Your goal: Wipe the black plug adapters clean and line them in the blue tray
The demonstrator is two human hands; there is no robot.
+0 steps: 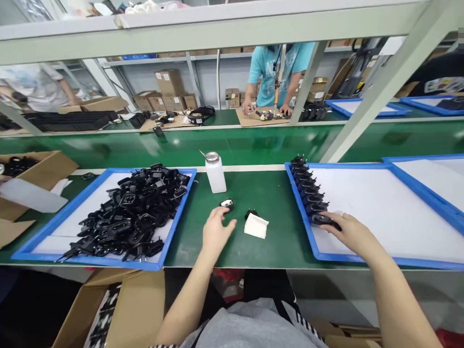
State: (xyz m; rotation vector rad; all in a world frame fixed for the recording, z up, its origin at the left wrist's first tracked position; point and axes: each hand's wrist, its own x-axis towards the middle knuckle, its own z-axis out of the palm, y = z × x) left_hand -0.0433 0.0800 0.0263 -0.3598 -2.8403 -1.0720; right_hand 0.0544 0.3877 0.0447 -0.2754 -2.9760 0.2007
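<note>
My right hand (350, 234) is closed on a black plug adapter (321, 220), at the near end of a row of black plug adapters (306, 186). The row stands along the left side of a blue-rimmed tray (314, 245). My left hand (216, 234) is over the green bench, thumb and fingers apart. Its fingertips are close to a small black piece with a white face (227, 204); whether they touch it I cannot tell. Right of that hand lies a folded white cloth (256, 226), with a black plug piece (251, 212) partly behind it.
A white pump bottle (216, 174) stands at mid-bench. On the left, another blue-rimmed tray (177, 212) carries a heap of black plug adapters (134, 212). Cardboard boxes (54, 174) sit farther left. Slanted frame posts (377, 92) rise ahead; people work beyond.
</note>
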